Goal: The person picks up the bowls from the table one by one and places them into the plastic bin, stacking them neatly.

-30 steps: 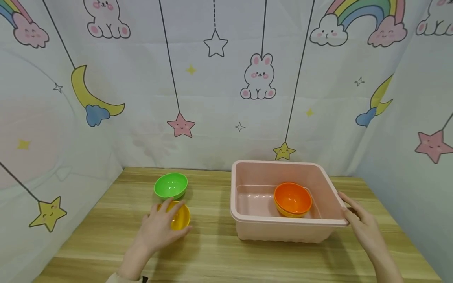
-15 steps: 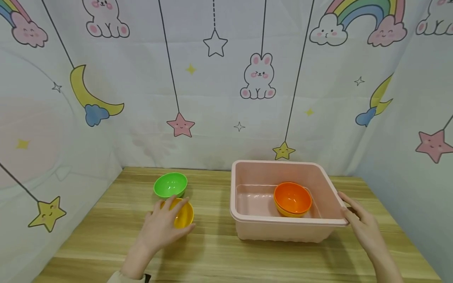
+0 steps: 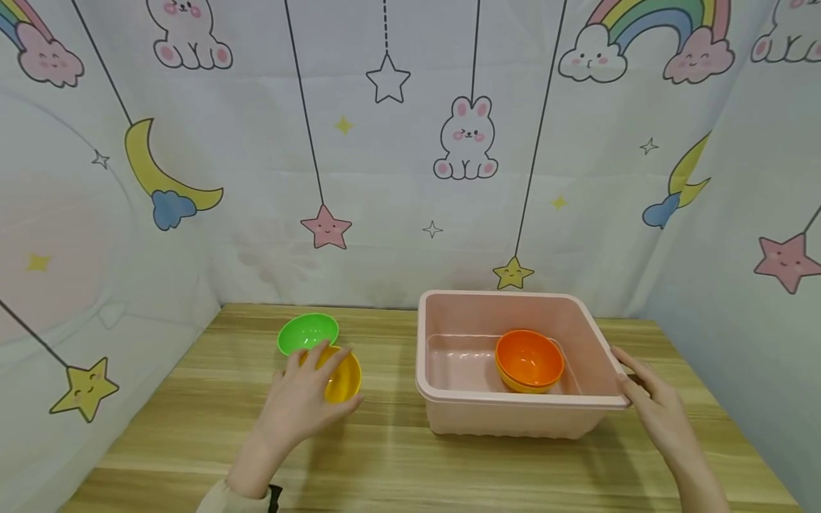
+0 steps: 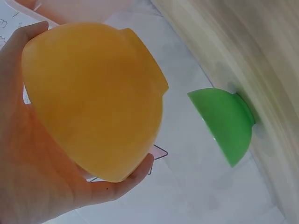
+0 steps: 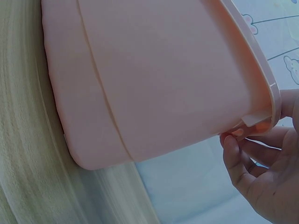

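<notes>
My left hand [image 3: 298,402] holds a yellow bowl [image 3: 346,377] by its rim, thumb on one side and fingers on the other. In the left wrist view that yellow bowl [image 4: 93,98] hangs above the table, its underside toward the camera. Just behind it a green bowl [image 3: 308,332] stands upright on the table. With curled fingers my right hand [image 3: 661,410] grips the right rim of a pink plastic tub [image 3: 507,420]; the right wrist view shows the fingers [image 5: 233,151] under that rim. Inside the tub an orange bowl [image 3: 530,356] sits nested in a yellow one [image 3: 522,387].
The wood-grain table [image 3: 378,463] carries the tub on the right and the green bowl at the back left. A white cloth [image 3: 385,185] printed with stars, moons and bunnies hangs behind and on both sides.
My left hand has lifted the yellow bowl and carried it slightly right and away from me, so it now partly overlaps the green bowl in the head view. The right hand and tub stay put.
</notes>
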`<act>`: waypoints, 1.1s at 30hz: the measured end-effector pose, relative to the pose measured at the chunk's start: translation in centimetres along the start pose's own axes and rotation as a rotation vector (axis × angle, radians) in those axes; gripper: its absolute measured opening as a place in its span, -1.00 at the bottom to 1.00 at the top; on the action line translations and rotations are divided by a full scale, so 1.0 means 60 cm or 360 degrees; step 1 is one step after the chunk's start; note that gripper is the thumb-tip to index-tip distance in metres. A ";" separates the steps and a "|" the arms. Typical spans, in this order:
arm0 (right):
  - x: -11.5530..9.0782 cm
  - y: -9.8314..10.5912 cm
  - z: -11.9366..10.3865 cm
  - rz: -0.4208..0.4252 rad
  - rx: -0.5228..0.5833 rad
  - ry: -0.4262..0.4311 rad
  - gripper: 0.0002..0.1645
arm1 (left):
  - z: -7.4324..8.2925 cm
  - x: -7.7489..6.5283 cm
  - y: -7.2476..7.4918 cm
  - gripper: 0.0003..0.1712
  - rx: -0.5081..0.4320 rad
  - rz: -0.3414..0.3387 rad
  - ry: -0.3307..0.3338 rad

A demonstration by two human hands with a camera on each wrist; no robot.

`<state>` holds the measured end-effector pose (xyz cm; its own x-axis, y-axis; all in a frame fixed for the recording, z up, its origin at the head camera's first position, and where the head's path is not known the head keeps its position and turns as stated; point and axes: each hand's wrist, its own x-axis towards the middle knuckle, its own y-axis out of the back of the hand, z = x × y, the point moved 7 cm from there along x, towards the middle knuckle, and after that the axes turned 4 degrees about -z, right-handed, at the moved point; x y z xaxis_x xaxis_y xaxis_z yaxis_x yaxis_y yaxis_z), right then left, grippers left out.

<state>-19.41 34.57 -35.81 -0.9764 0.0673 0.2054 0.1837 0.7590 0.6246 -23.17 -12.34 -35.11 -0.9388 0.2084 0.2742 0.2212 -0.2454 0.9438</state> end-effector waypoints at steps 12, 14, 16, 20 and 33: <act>0.000 -0.001 0.003 0.0001 -0.0008 -0.0027 -0.42 | 0.024 0.010 0.023 -0.18 -0.0004 0.0080 -0.0061; 0.000 -0.001 0.004 0.0000 -0.0012 -0.0024 -0.43 | 0.028 0.011 0.026 -0.17 -0.0019 0.0087 -0.0069; 0.000 -0.001 0.003 0.0003 -0.0014 -0.0020 -0.43 | 0.031 0.013 0.029 -0.17 -0.0030 0.0094 -0.0076; -0.001 -0.001 0.001 0.0001 -0.0025 -0.0021 -0.43 | 0.039 0.017 0.035 -0.17 -0.0041 0.0114 -0.0100; -0.003 -0.001 0.000 0.0009 -0.0033 -0.0018 -0.44 | 0.070 0.032 0.054 -0.14 -0.0033 0.0193 -0.0182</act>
<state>-19.26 34.52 -35.89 -0.9764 0.0790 0.2008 0.1917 0.7448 0.6391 -23.16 -8.75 -30.75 -0.8693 0.2821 0.4060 0.3243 -0.2944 0.8990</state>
